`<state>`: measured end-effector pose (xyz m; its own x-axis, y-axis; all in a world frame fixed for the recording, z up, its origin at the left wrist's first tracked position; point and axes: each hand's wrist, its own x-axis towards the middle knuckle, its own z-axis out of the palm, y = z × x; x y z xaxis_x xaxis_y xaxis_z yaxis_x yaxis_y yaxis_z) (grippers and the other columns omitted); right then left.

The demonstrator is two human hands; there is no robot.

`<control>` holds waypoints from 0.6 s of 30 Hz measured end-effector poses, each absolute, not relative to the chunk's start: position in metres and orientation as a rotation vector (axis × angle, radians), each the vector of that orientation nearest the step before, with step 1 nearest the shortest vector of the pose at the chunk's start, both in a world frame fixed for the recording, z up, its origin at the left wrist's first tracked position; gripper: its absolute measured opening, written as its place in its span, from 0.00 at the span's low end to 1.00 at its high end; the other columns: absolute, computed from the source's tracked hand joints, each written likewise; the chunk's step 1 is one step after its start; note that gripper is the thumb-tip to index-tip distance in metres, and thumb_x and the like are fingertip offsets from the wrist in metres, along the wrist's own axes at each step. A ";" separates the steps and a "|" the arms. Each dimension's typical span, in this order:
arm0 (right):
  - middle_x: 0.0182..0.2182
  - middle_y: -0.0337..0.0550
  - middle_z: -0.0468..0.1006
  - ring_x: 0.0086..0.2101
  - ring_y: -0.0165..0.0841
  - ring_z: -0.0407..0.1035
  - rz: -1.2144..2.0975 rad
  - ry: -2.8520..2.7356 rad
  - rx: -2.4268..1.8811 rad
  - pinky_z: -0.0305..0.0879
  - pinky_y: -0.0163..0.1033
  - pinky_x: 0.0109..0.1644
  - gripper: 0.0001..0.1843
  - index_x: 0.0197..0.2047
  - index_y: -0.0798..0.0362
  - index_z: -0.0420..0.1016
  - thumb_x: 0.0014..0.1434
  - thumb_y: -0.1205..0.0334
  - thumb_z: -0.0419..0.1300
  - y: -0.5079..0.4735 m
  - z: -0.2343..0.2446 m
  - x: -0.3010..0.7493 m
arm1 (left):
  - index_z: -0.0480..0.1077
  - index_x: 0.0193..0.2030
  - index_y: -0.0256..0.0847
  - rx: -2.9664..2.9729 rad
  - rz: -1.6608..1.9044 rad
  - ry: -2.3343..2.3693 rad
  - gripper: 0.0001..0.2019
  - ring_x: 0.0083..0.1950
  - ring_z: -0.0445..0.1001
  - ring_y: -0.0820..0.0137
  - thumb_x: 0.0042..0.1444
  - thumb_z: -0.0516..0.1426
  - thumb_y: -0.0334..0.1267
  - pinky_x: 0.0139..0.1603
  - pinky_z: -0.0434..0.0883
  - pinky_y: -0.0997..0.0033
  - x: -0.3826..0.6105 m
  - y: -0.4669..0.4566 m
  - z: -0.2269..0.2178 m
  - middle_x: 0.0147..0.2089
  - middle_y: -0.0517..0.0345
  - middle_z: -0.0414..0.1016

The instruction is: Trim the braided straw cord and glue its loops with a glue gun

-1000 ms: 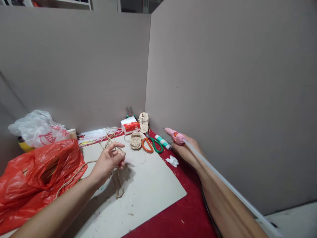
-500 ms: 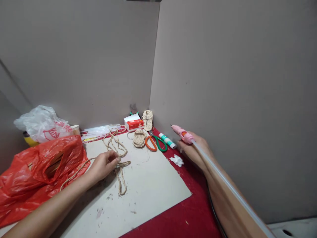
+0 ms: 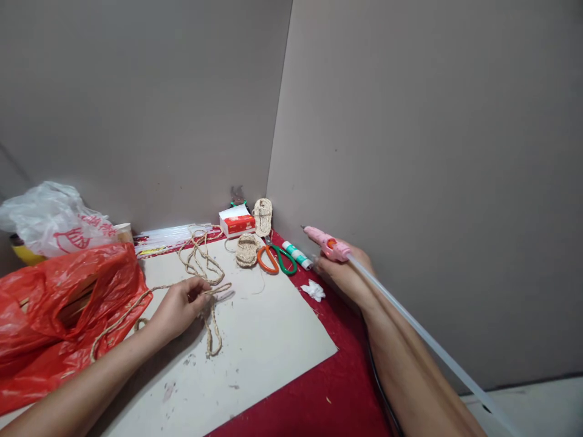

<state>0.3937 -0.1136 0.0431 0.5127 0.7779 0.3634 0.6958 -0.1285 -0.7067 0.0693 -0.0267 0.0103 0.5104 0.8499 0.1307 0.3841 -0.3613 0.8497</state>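
My left hand [image 3: 182, 303] pinches a braided straw cord [image 3: 221, 289], its folded end sticking out past the fingertips. More of the same cord loops below the hand, lies in a tangle beyond it and trails left onto the red bag. In my right hand [image 3: 348, 270] is a pink glue gun [image 3: 327, 243], its nozzle pointing up and left, with a long clear glue stick [image 3: 423, 331] running out of the back. Two small woven straw slippers are near the corner: one slipper [image 3: 246, 250] lies on the board, the other slipper [image 3: 263, 217] leans upright behind it.
Scissors [image 3: 277, 260] with orange and green handles lie beside a green-white tube [image 3: 297, 255] and crumpled tissue [image 3: 313, 290]. A red-white box [image 3: 237, 221] and clear glue sticks [image 3: 173, 235] line the back. A red plastic bag [image 3: 109, 273] fills the left. Grey panels [image 3: 410, 152] form the corner.
The view has shifted slightly, moving everything a little to the left. My left hand has lifted the cord's end a little off the board. The glue gun stays in my right hand.
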 end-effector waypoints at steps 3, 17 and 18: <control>0.38 0.41 0.80 0.28 0.33 0.71 0.196 -1.176 -1.854 0.64 0.35 0.32 0.28 0.53 0.46 0.73 0.47 0.66 0.56 -0.112 0.042 0.393 | 0.70 0.33 0.40 1.870 0.826 1.004 0.05 0.30 0.65 0.71 0.50 0.58 0.38 0.33 0.62 0.74 0.068 -0.029 0.006 0.28 0.61 0.70; 0.44 0.43 0.79 0.37 0.38 0.72 0.193 -1.255 -1.789 0.67 0.39 0.39 0.32 0.57 0.49 0.70 0.46 0.65 0.58 -0.109 0.040 0.392 | 0.67 0.33 0.38 1.550 0.824 0.976 0.08 0.24 0.62 0.76 0.50 0.59 0.39 0.25 0.60 0.76 0.073 -0.024 -0.005 0.24 0.62 0.68; 0.46 0.43 0.78 0.39 0.38 0.71 0.178 -1.265 -1.790 0.67 0.39 0.40 0.32 0.57 0.49 0.70 0.46 0.65 0.59 -0.109 0.039 0.394 | 0.67 0.33 0.38 1.530 0.827 0.980 0.08 0.23 0.62 0.76 0.50 0.60 0.40 0.25 0.59 0.76 0.074 -0.024 -0.004 0.24 0.62 0.68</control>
<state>0.3936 -0.1090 0.0388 0.4639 0.8092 0.3605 0.6781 -0.0625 -0.7323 0.0735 -0.0239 -0.0042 0.4171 0.9089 0.0019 0.1538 -0.0726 0.9854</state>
